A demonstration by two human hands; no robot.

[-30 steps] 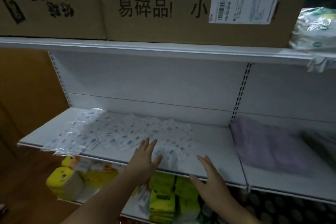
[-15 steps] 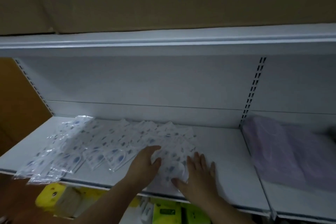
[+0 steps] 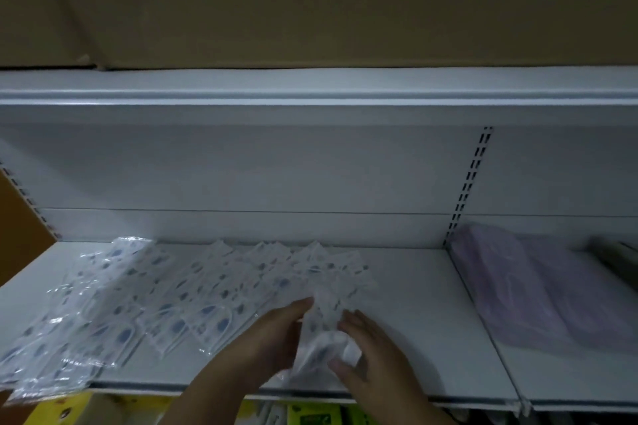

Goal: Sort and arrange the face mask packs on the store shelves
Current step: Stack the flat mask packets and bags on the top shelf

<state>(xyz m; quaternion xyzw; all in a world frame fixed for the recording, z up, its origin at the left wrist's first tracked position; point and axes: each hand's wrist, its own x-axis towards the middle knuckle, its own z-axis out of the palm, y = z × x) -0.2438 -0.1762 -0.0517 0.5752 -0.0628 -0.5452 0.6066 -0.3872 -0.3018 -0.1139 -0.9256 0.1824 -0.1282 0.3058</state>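
Hands have closed in on one spot since a second ago: back then your palms lay flat and apart at the shelf's front edge, and now they meet over the right end of the spread. Your left hand (image 3: 272, 338) curls its fingers against the near side of a small bunch of face mask packs (image 3: 322, 348), and your right hand (image 3: 369, 352) wraps thumb and fingers round the same bunch from the other side, so both are grasping packs rather than lying loose. How many packs sit in that bunch is not clear; the clear film blurs together.

The rest of the loose packs (image 3: 165, 297) lie fanned across the white shelf (image 3: 414, 331), overlapping one another from the left end, where a few overhang the front lip, to just beside your hands. To the right, past the upright divider, a purple bundle (image 3: 538, 290) rests on the neighbouring shelf, well apart from your work. A cardboard box (image 3: 276, 10) sits on the shelf above.

You appear to have moved from pressing the spread flat to gathering it into a stack, starting from the right. Only this first bunch is collected, so most of the sorting looks ahead of you. Expect the slick film to slide as you square the edges.
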